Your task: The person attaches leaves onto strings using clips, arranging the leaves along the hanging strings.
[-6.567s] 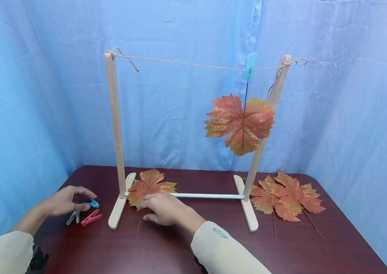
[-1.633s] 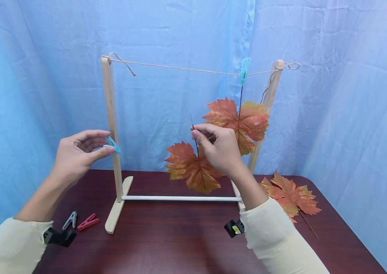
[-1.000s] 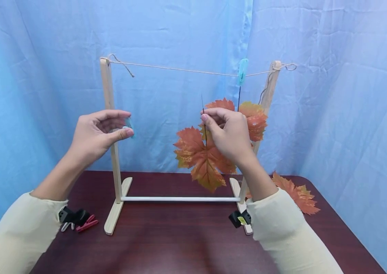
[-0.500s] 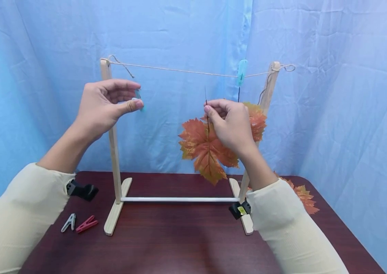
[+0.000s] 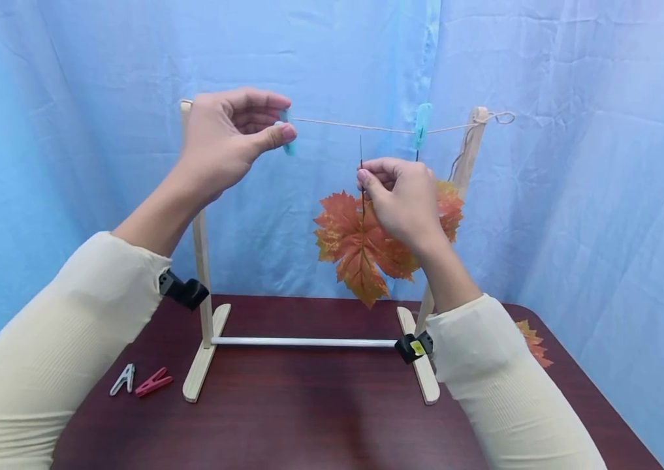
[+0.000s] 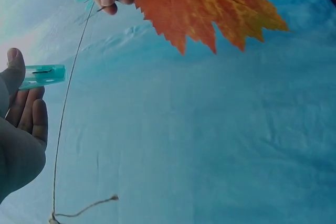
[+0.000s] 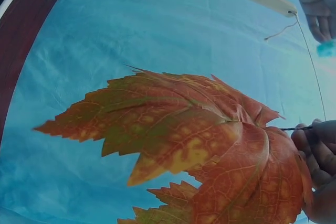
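My left hand pinches a teal clothespin between thumb and fingers, near the string. In the left wrist view the clothespin lies just beside the string, apart from it. My right hand pinches the dark stem of an artificial autumn leaf, which hangs below with the stem tip upward, under the string. Another teal clothespin on the string holds a second leaf, partly hidden behind my right hand and the held leaf.
A wooden stand with a left post, a right post and a white crossbar stands on the dark table. A white clothespin and a red clothespin lie at left. Leaf shows at right, mostly behind my sleeve.
Both hands have left the table, the left with a teal clothespin, the right with a leaf. Lately the left hand has risen rightward to string height; the right hand has risen slightly.
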`<state>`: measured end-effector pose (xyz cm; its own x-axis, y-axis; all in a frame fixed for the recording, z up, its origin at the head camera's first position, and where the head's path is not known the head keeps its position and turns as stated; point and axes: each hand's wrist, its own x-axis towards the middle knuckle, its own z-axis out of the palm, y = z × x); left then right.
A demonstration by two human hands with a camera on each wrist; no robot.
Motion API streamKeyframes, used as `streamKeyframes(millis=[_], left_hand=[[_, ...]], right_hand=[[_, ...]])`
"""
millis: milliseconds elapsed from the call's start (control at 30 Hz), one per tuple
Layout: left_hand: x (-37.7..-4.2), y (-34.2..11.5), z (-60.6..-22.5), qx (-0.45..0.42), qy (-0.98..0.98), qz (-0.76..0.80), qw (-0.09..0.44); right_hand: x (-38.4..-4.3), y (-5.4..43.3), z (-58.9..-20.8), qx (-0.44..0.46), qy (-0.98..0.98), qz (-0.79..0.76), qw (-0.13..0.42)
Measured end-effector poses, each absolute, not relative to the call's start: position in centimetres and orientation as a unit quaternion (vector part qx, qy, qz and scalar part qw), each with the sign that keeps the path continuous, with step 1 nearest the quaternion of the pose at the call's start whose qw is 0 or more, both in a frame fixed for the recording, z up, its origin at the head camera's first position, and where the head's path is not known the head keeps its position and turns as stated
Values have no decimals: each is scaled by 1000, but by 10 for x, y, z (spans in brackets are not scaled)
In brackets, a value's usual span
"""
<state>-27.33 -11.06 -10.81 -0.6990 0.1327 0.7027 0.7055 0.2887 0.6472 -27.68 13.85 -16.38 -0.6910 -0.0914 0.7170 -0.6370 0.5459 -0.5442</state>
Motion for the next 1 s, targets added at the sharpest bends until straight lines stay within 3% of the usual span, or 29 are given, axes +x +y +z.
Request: streamKeyframes(millis=[200,1000], left_hand=[[-282,-90,-94,-279,-736,-541,296],[-307,-27,-65,-275,-765,-530,241]], right_hand=[[-281,140,-163,215,-827,413,315],[-286,146,-167,198,-832,414,311]])
